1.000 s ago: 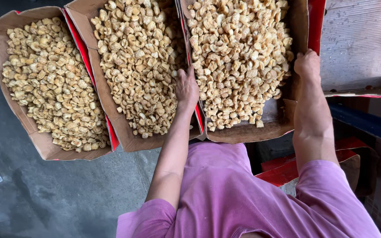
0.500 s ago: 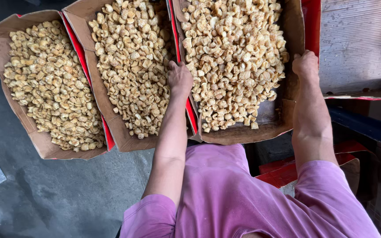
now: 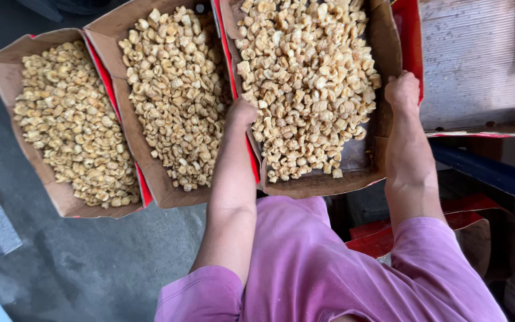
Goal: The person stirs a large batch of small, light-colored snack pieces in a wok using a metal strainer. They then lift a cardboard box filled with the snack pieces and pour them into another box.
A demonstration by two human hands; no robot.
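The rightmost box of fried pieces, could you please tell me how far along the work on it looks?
Done: two cardboard boxes sit side by side, full of fried pieces. In hand: the left hand and right hand grip the sides of the third box. Left: its near end shows bare bottom, and it is not yet aligned with the others.

The rightmost cardboard box [image 3: 382, 119], brown inside and red outside, lies open and tilted, heaped with golden, puffy fried pieces [image 3: 305, 77] that leave its near right corner bare. It sits just beside the middle box [image 3: 150, 173], their red walls touching.
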